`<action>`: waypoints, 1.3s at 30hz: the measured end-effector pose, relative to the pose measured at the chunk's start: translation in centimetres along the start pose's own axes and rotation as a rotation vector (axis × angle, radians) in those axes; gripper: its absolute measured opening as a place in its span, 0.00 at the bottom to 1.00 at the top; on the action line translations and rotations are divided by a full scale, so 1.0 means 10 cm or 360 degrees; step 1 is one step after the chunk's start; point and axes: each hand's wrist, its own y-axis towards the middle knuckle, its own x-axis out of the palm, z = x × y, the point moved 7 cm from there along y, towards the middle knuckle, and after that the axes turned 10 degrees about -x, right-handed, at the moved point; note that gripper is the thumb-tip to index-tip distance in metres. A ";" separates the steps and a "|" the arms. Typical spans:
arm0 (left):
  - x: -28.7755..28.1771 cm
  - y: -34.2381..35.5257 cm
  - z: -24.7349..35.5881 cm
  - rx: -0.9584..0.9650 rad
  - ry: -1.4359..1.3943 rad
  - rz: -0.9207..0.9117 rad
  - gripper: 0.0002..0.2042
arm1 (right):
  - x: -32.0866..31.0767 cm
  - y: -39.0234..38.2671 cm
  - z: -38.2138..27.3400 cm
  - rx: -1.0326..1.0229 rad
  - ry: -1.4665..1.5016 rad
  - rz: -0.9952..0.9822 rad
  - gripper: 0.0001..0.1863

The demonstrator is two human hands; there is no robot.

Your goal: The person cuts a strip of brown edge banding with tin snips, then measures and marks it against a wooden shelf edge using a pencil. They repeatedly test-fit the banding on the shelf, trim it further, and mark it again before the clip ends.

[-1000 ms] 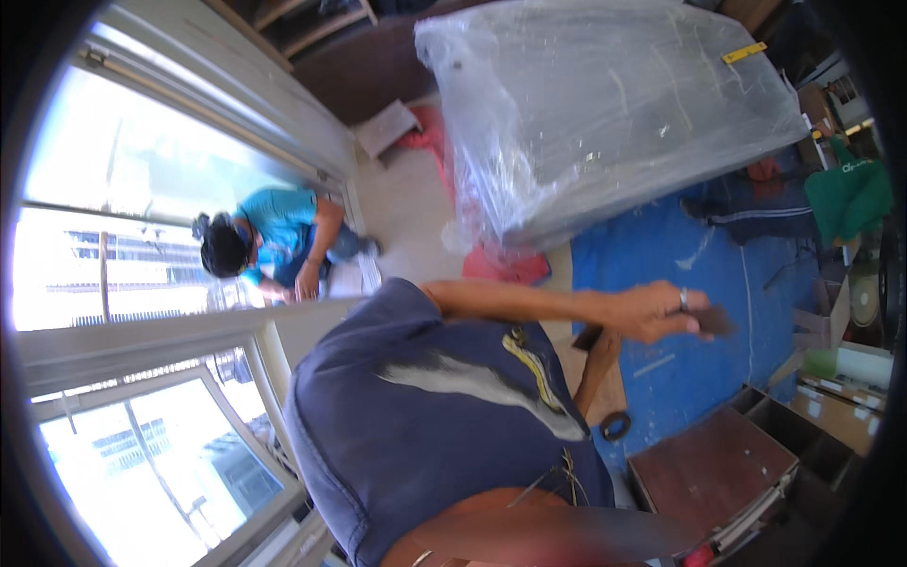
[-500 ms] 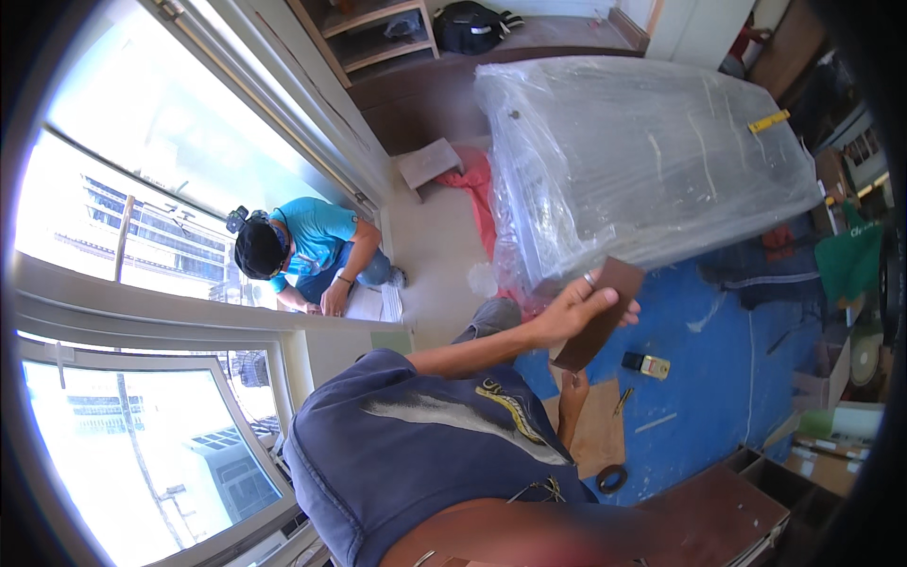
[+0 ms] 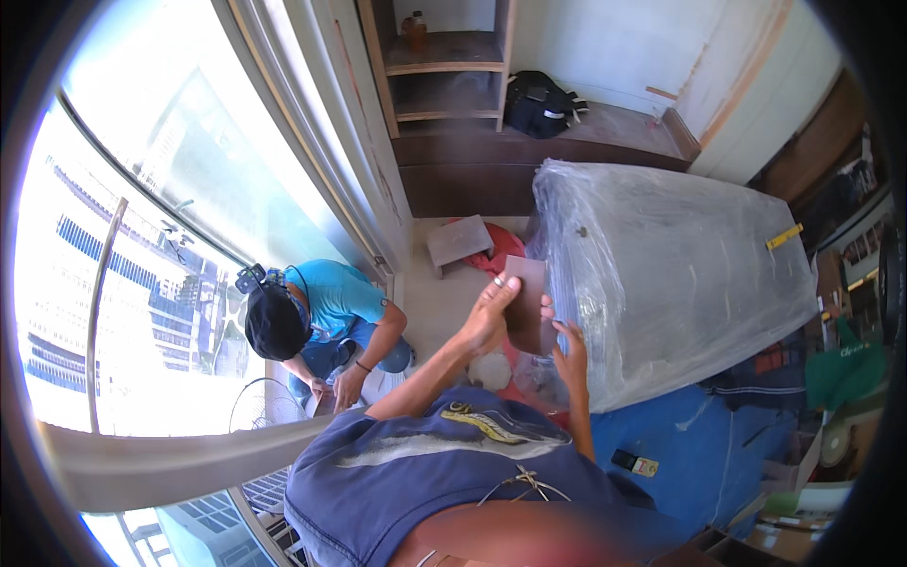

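My left hand [image 3: 487, 319] grips a small flat brown panel [image 3: 529, 307], thumb on its face and fingertips showing at its right edge. The panel is held up in front of my chest, beside the plastic-wrapped bulk. Close to the panel's lower right edge is my right hand [image 3: 571, 359], its fingers curled. A slim bluish item seems to be in those fingers, but its kind cannot be made out. How the right fingers meet the panel is partly hidden.
A person in a teal shirt [image 3: 342, 295] crouches at the window on my left, hands low. To the right stands a large plastic-wrapped slab [image 3: 680, 283] with a yellow level [image 3: 784, 236] on it. A small stool [image 3: 459, 240] and blue floor sheet [image 3: 694, 425] lie nearby.
My left hand has brought the panel left and upward, turning its face more toward me. My right hand has risen from beneath the panel to its side. The whole view has shifted.
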 end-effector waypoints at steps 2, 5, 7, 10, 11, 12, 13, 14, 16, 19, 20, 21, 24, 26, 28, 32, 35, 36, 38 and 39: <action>-0.24 0.06 0.46 0.0084 0.0087 -0.0009 0.20 | 0.43 0.57 0.03 0.0043 0.0192 -0.0075 0.21; -0.50 0.13 0.99 0.0183 0.0273 0.0011 0.18 | 0.93 1.22 -0.02 0.0130 0.0708 -0.0062 0.17; -0.64 0.16 1.26 0.0206 0.0564 -0.0048 0.16 | 1.19 1.53 0.00 0.0322 0.0941 -0.0074 0.17; -0.87 0.18 1.45 0.0337 0.0795 0.0088 0.15 | 1.53 1.96 0.12 0.0690 0.1398 0.0089 0.16; -0.95 0.20 1.48 0.0390 0.0841 0.0166 0.14 | 1.65 2.16 0.18 0.0780 0.1428 0.0071 0.17; -1.04 0.23 1.50 0.0414 0.0806 0.0220 0.14 | 1.75 2.37 0.22 0.0805 0.1431 0.0054 0.17; -1.13 0.27 1.50 0.0429 0.0774 0.0271 0.14 | 1.83 2.58 0.28 0.0815 0.1432 0.0042 0.18; -1.23 0.34 1.53 0.0453 0.0749 0.0317 0.14 | 1.93 2.83 0.35 0.0844 0.1416 0.0040 0.18; -1.43 0.49 1.55 0.0504 0.0750 0.0526 0.15 | 2.09 3.38 0.45 0.0776 0.1407 0.0045 0.20; -1.70 0.82 1.69 0.0537 0.0747 0.0702 0.14 | 2.40 4.39 0.55 0.0617 0.1387 0.0069 0.20; -1.80 0.99 1.78 0.0508 0.0735 0.0688 0.14 | 2.51 4.75 0.58 0.0592 0.1361 0.0085 0.20; -1.88 1.14 1.85 0.0467 0.0713 0.0678 0.14 | 2.63 5.15 0.54 0.0452 0.1403 0.0050 0.22; -2.02 1.70 2.22 0.0489 0.0826 0.0705 0.13 | 2.99 6.31 0.42 0.0257 0.1446 0.0013 0.24; -2.04 2.04 2.47 0.0506 0.0905 0.0703 0.12 | 3.19 7.08 0.24 0.0032 0.1386 -0.0003 0.26; -2.07 2.31 2.75 0.0509 0.0968 0.0780 0.11 | 3.32 7.84 0.02 -0.0242 0.0975 -0.0002 0.29; -2.18 2.67 3.15 0.0608 0.0908 0.1015 0.10 | 3.53 8.91 -0.42 -0.0808 0.0679 0.0414 0.21; -2.27 2.83 3.23 0.0620 0.0979 0.1071 0.10 | 3.87 9.43 -0.38 -0.0892 0.0463 0.0526 0.15; -2.32 2.86 3.22 0.0571 0.0994 0.1106 0.10 | 4.01 9.56 -0.32 -0.0876 0.0458 0.0539 0.16; -2.38 2.93 3.16 0.0503 0.1010 0.1116 0.10 | 4.40 9.80 -0.19 -0.0783 0.0398 0.0204 0.20; -2.39 2.96 3.15 0.0488 0.1039 0.1105 0.09 | 4.52 9.86 -0.11 -0.0751 0.0383 0.0059 0.24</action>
